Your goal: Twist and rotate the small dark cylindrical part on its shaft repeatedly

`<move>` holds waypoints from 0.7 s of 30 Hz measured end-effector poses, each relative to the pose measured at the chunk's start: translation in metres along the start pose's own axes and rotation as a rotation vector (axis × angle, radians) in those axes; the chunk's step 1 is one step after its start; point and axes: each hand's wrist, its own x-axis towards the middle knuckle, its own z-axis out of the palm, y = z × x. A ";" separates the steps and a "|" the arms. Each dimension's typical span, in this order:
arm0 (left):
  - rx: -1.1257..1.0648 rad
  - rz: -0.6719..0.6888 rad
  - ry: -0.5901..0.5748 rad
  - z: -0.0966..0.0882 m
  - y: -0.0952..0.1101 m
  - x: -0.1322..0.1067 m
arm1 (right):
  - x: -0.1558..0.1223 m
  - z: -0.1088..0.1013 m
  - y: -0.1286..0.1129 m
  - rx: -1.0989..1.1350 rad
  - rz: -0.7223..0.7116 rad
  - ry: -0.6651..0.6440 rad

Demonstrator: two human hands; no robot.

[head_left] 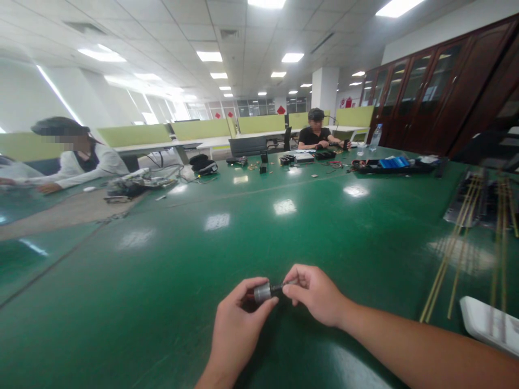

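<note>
My left hand [237,316] is closed around a small silver metal cylinder [262,292], pinching it between thumb and fingers. My right hand [314,294] pinches a thin dark part [279,288] that sticks out of the cylinder's end. Both hands meet just above the green table [203,259] near its front edge. What lies inside my left palm is hidden.
Thin brass rods [450,254] and a dark tray [466,200] lie at the right, a white object [492,324] at the lower right. Two seated people work at the far left [77,162] and far end [316,135]. Tools and cables [389,165] litter the far table.
</note>
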 end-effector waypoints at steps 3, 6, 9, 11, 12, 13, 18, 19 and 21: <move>0.008 0.001 0.008 -0.001 0.000 0.000 | 0.000 0.000 -0.001 0.008 0.004 0.004; 0.006 0.002 0.009 -0.001 0.000 0.001 | 0.000 0.000 -0.001 0.005 -0.003 0.004; 0.008 0.005 0.005 0.000 -0.001 0.002 | 0.000 -0.001 0.000 -0.001 -0.009 0.002; 0.015 0.005 0.006 0.000 -0.002 0.002 | 0.000 -0.001 0.000 -0.002 -0.007 0.001; 0.019 0.005 0.008 0.000 -0.002 0.002 | 0.000 -0.001 0.000 -0.002 -0.005 0.001; 0.021 0.006 0.009 0.000 -0.002 0.002 | 0.000 -0.001 0.001 -0.001 -0.002 0.000; -0.002 -0.003 0.009 -0.001 0.001 0.001 | 0.001 0.000 0.003 0.011 0.004 -0.006; -0.009 -0.006 0.011 -0.001 0.001 0.001 | 0.001 0.000 0.003 0.015 0.005 -0.007; -0.014 -0.009 0.009 -0.001 0.001 0.001 | 0.001 0.000 0.003 0.022 0.006 -0.007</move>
